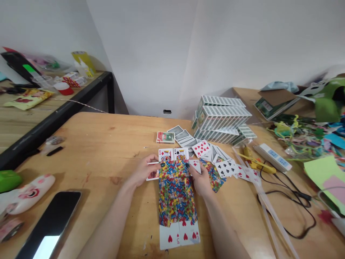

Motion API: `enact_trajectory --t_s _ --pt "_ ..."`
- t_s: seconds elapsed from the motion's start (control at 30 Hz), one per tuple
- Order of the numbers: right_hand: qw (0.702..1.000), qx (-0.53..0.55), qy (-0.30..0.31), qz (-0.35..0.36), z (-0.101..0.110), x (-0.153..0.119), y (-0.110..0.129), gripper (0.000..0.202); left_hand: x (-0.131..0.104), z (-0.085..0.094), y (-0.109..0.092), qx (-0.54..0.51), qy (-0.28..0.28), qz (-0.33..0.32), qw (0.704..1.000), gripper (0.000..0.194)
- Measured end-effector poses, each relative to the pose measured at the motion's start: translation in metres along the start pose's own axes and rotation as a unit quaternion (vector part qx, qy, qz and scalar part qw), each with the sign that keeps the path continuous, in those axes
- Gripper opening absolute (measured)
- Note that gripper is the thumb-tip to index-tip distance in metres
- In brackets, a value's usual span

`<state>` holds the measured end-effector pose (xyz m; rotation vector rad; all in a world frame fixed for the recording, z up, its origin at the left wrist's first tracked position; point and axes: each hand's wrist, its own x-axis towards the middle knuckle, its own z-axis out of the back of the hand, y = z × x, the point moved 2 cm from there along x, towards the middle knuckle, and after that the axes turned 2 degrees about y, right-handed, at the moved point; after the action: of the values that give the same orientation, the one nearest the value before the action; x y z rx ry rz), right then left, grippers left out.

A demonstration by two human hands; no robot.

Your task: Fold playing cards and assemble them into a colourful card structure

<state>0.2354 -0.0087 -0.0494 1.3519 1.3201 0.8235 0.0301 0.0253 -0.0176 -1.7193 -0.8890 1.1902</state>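
Observation:
A colourful patterned sheet (178, 194) covers the middle of a group of playing cards on the table. Two kings (173, 154) stick out beyond its far edge, and heart cards (179, 235) show at its near edge. My left hand (144, 169) is closed at the far left corner, thumb on the sheet, beside a red picture card (152, 173). At the far right corner, my right hand (202, 180) pinches the sheet with its thumb on top, touching a face-up card (195, 165). The undersides of the fingers are hidden.
Loose cards (185, 138) spread behind and right, near a card box (165, 137) and stacked striped boxes (223, 118). A power strip (273, 158), yellow glue gun (256, 163) and black cable (293, 235) lie right. A phone (51, 223) rests at the left.

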Motion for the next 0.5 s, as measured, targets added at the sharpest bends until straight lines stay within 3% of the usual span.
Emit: enact_trajectory --t_s 0.17,0.3,0.5 --pt "0.999 0.029 -0.032 -0.011 0.0028 0.0012 -0.0044 0.032 -0.0009 -0.0073 -0.0029 -0.018 -0.025 -0.03 0.999 0.024" --pt "0.999 0.026 -0.021 -0.016 0.0024 0.0009 -0.0035 0.036 -0.001 -0.007 -0.0042 -0.017 -0.019 -0.045 0.999 0.021" --pt "0.997 0.062 -0.006 -0.042 -0.0003 -0.0005 0.0037 0.031 0.0009 -0.0021 0.0014 -0.067 0.009 -0.002 0.998 0.022"
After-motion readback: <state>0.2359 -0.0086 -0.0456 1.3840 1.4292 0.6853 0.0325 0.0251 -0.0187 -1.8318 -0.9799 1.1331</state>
